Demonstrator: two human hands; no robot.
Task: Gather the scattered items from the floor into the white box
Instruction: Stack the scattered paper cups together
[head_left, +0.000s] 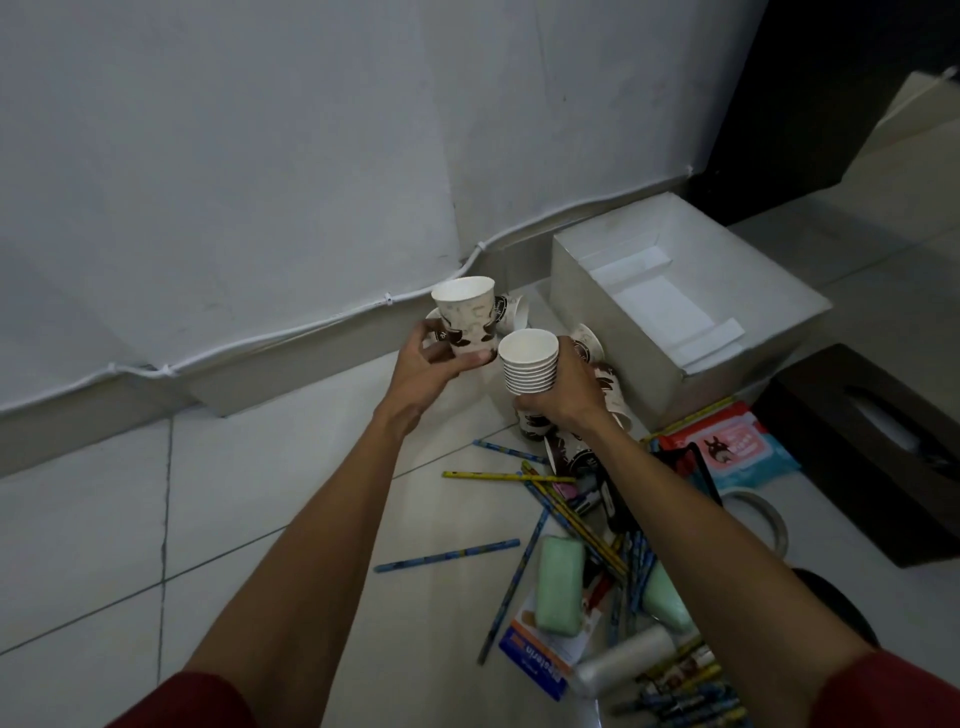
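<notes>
Nested paper cups stand upright in the right hand, whose fingers curl round the lower part of the stack. The left hand grips a single printed cup near its base, thumb and fingers wrapped round it, mouth up. Its base is just beside the stack's top rim; I cannot tell whether they touch.

More loose cups lie on the floor behind the hands, partly hidden, so their number is unclear. The white box sits open-topped on the floor just right of the hands, near the wall.

Closer in, pencils, a green block and a wipes packet lie scattered. The right forearm covers part of this pile, and the frame's bottom edge cuts it off.
</notes>
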